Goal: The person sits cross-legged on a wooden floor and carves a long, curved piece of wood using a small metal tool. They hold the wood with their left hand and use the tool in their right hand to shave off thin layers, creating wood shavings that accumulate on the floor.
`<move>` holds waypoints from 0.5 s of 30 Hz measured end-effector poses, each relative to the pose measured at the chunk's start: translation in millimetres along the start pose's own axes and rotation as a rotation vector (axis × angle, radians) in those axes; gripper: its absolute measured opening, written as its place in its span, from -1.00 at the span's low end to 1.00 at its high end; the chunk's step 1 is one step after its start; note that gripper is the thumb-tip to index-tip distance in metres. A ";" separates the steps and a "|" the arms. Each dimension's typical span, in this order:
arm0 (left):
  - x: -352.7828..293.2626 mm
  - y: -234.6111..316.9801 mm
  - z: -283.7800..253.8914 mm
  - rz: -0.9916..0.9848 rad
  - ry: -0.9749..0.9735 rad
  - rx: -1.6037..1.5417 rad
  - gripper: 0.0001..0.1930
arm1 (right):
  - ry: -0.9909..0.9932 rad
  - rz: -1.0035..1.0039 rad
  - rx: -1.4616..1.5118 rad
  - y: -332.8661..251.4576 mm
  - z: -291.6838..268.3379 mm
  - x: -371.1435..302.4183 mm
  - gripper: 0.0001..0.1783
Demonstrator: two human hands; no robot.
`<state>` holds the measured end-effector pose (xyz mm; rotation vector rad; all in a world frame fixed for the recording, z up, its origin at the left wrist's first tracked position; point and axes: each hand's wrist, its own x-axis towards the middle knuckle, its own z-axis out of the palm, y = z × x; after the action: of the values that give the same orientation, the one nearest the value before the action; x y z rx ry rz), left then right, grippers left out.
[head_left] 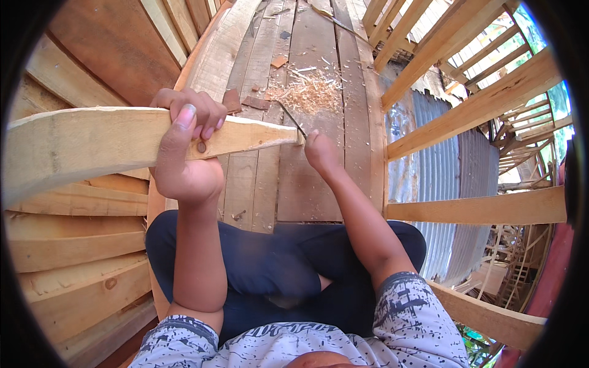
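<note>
A long pale wooden board (92, 138) comes in from the left and narrows to a tapered end in front of me. My left hand (189, 138) is closed around it near a dark knot, thumb on the near face and fingers over the top edge. With my right hand (322, 151) I grip a knife, its handle hidden in my fist. The knife's thin dark blade (292, 119) slants up and to the left, at the board's narrow tip. Whether the edge is cutting into the wood I cannot tell.
Wood shavings (310, 92) lie heaped on the plank floor (307, 184) ahead, with small brown wood scraps (256, 102) nearby. A plank wall (80, 239) rises on the left. Wooden railing slats (472, 104) run along the right, above corrugated metal sheets (438, 184). My legs are folded close below.
</note>
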<state>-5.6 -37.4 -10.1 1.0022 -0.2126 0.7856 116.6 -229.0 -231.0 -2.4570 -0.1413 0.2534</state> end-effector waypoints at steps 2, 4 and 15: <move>-1.7 3.4 -9.7 0.010 0.008 0.044 -0.82 | -0.086 -0.032 -0.121 -34.3 -6.6 -12.6 -0.34; -3.0 6.9 -15.5 0.025 0.017 0.081 -0.82 | -0.170 -0.126 -0.144 -74.8 -22.4 -27.4 -0.35; -3.1 7.2 -15.6 -0.003 0.028 0.089 -0.81 | -0.334 -0.176 -0.156 -80.8 -33.4 -23.1 -0.42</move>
<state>-15.7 -24.0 -15.3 1.0750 -0.1531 0.8115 98.3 -190.0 -151.5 -2.5168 -0.5358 0.5937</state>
